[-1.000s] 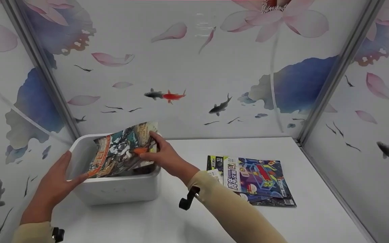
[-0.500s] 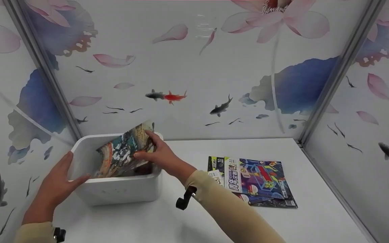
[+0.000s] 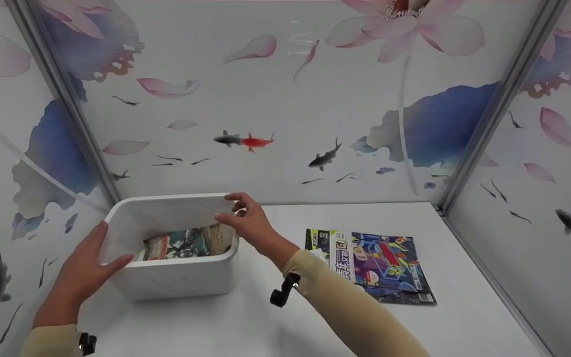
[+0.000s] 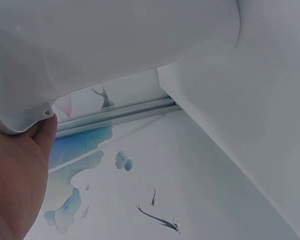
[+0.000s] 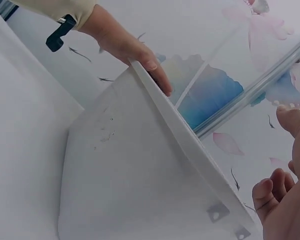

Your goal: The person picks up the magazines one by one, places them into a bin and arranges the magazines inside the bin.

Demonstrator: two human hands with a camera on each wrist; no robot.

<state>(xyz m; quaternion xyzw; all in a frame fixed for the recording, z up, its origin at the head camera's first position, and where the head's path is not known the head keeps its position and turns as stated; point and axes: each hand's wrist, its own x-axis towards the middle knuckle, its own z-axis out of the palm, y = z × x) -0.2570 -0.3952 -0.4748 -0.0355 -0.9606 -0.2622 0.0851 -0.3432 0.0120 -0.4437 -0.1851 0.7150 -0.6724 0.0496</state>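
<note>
My left hand [image 3: 75, 275] grips the left front corner of a white plastic bin [image 3: 181, 281], its thumb over the front rim. In the left wrist view, fingers [image 4: 46, 137] of that hand sit at the underside of the bin's rim. Inside the bin lies a colourful magazine [image 3: 184, 244] with an orange strip, partly hidden by the front wall. Above the bin's right end my right hand [image 3: 256, 225] is loosely bent, thumb apart from the fingers, with nothing in it. The right wrist view shows this hand [image 5: 285, 200] near the bin's rim.
On the right of the white table [image 3: 206, 327] lies a small stack of magazines [image 3: 384, 260], slightly fanned. White panels [image 3: 275, 99] printed with lotus and fish enclose the back and sides, joined by metal posts [image 3: 503, 99]. The bin stands near the back left corner.
My right hand lowered the magazine into the bin, let it go, and moved up and right to the bin's right end. The left hand stays at the rim.
</note>
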